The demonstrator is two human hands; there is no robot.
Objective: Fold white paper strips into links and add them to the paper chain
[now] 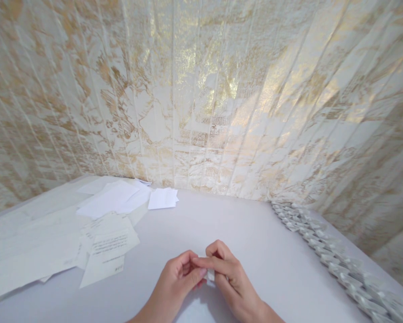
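Workpiece: small white folded paper piece point(211, 274), between your hands, over the smooth pale table point(215, 220).
Grip: your left hand point(179, 278) and right hand point(233, 278) both pinch it.
Left side: overlapping, angular white paper sheets point(33, 242); dark print, too small to read.
Back: squarish white paper slips point(163, 198), stacked; glossy white-and-gold ridged wall covering point(194, 98).
Right side: long grey-white rows of overlapping pointed pieces point(334, 258).

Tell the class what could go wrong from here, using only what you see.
The small white paper-like piece, partly hidden between the left grip and right grip, might slip or crease.
The loose, overlapping whitish printed papers on the left could slide if brushed.
The long silvery-white band of repeated pointed pieces on the right might shift if bumped.
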